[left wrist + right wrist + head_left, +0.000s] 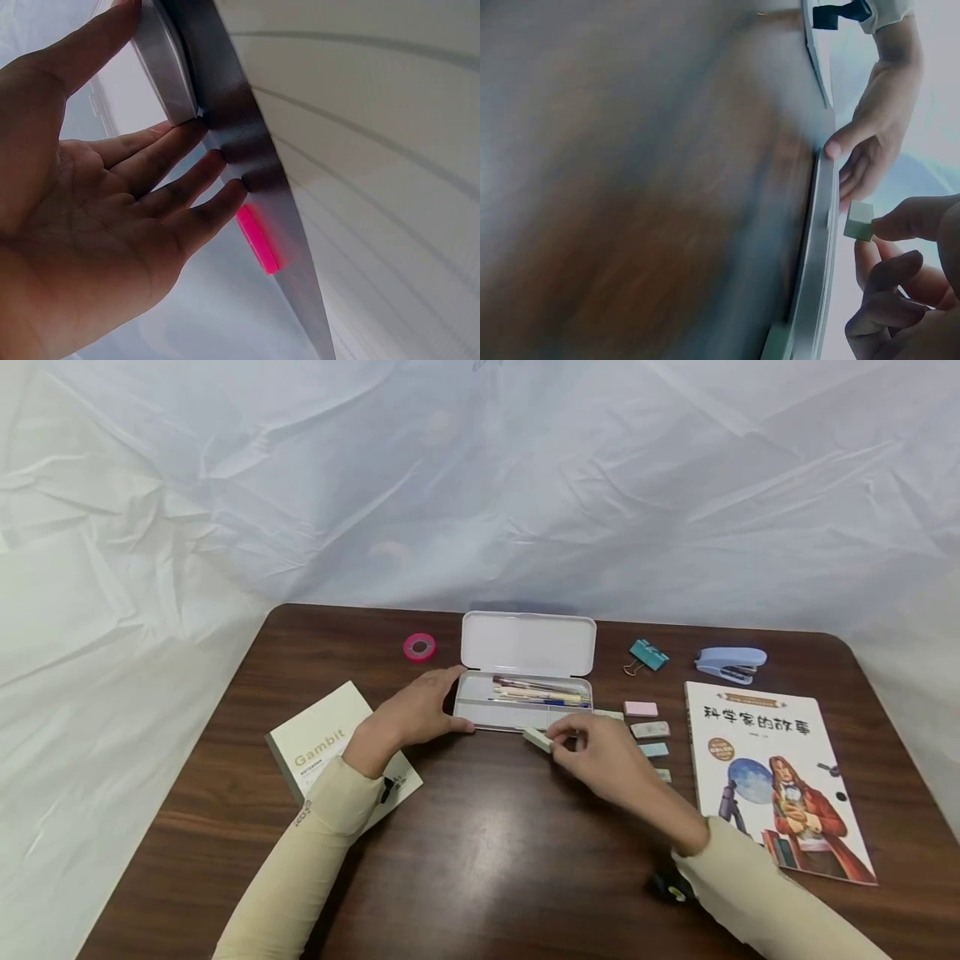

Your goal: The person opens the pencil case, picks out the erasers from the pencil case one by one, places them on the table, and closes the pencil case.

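Note:
A white pencil case (498, 717) lies open at the middle of the table, with several pens (540, 693) in its rear compartment. My left hand (420, 710) grips the case's left end, thumb at the near corner and fingers at the far one; the left wrist view shows this hand (112, 195) spread across the end. Between thumb and fingertips my right hand (600, 752) pinches a pale green block-shaped eraser (537, 739) by the case's near edge. In the right wrist view the eraser (859, 220) is tilted, held above the case's edge.
Several erasers, including a pink one (641, 709) and a blue one (653, 749), lie right of the case. Farther right are a book (780, 777), a blue stapler (731, 662) and a teal binder clip (648, 654). Leftward are a notebook (318, 731) and a pink round item (419, 647).

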`<state>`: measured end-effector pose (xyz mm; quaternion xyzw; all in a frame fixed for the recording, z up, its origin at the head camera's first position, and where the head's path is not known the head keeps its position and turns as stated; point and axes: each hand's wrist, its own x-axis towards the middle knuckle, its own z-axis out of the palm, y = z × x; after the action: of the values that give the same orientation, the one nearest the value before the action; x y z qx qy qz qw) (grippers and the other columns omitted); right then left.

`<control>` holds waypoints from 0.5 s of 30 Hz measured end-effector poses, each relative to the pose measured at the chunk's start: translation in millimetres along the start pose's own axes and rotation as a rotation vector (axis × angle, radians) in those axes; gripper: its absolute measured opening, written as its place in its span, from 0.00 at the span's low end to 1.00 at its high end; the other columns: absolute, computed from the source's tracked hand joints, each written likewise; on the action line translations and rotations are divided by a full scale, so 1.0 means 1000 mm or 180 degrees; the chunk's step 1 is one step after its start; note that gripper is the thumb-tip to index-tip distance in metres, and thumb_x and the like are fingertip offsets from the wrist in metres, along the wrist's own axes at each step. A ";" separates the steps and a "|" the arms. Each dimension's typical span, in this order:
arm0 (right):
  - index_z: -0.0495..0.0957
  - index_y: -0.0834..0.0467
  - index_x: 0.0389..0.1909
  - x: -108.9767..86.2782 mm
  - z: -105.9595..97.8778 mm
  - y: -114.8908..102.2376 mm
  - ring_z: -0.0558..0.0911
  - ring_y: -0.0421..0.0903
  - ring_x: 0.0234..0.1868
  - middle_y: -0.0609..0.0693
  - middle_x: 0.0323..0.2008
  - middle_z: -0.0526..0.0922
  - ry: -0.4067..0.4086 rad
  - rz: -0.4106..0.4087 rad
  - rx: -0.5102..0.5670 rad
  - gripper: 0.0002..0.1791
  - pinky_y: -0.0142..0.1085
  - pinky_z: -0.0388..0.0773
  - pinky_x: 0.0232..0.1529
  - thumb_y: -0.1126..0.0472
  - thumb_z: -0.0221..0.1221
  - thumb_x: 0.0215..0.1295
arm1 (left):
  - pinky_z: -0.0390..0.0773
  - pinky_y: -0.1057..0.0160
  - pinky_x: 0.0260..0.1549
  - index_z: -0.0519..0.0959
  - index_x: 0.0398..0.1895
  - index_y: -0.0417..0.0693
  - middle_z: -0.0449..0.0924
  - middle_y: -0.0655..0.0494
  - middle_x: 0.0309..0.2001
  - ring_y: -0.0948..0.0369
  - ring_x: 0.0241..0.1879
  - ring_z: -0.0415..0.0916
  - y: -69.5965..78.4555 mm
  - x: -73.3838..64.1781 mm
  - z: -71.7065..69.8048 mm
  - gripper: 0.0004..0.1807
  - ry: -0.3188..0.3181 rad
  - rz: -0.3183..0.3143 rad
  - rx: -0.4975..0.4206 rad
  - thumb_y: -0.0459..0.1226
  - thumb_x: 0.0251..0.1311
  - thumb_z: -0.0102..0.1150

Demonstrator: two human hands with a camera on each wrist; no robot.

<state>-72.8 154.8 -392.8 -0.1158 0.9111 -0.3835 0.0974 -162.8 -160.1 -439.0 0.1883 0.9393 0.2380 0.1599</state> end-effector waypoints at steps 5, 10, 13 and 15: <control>0.94 0.56 0.49 -0.025 -0.015 0.019 0.75 0.38 0.27 0.44 0.28 0.85 0.0088 0.0028 -0.0189 0.09 0.31 0.69 0.29 0.66 0.69 0.74 | 0.74 0.46 0.83 0.66 0.88 0.49 0.78 0.45 0.78 0.50 0.80 0.74 -0.012 0.008 0.010 0.55 0.0071 0.0006 0.0039 0.53 0.64 0.85; 0.94 0.55 0.48 -0.042 -0.024 0.037 0.72 0.35 0.25 0.43 0.26 0.82 0.0139 0.0024 -0.0315 0.08 0.31 0.68 0.28 0.67 0.71 0.73 | 0.74 0.45 0.83 0.66 0.88 0.52 0.78 0.46 0.77 0.50 0.80 0.74 -0.011 0.007 0.008 0.54 0.0049 0.0004 0.0026 0.55 0.64 0.85; 0.94 0.54 0.48 -0.049 -0.026 0.045 0.71 0.35 0.26 0.43 0.28 0.83 0.0151 0.0013 -0.0411 0.08 0.32 0.67 0.29 0.67 0.72 0.73 | 0.74 0.44 0.83 0.66 0.88 0.51 0.78 0.45 0.77 0.50 0.80 0.74 -0.010 0.007 0.008 0.55 0.0044 -0.0008 0.0003 0.55 0.63 0.85; 0.94 0.53 0.48 -0.053 -0.027 0.049 0.71 0.34 0.27 0.44 0.32 0.86 0.0169 0.0000 -0.0486 0.09 0.32 0.67 0.29 0.67 0.72 0.72 | 0.74 0.45 0.83 0.66 0.88 0.51 0.78 0.46 0.77 0.50 0.79 0.74 -0.011 0.007 0.008 0.55 0.0054 -0.0021 -0.0004 0.55 0.63 0.86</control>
<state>-36.1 221.6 -404.5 -0.1127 0.9399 -0.3158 0.0641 -168.5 -163.0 -452.4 0.1831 0.9411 0.2396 0.1529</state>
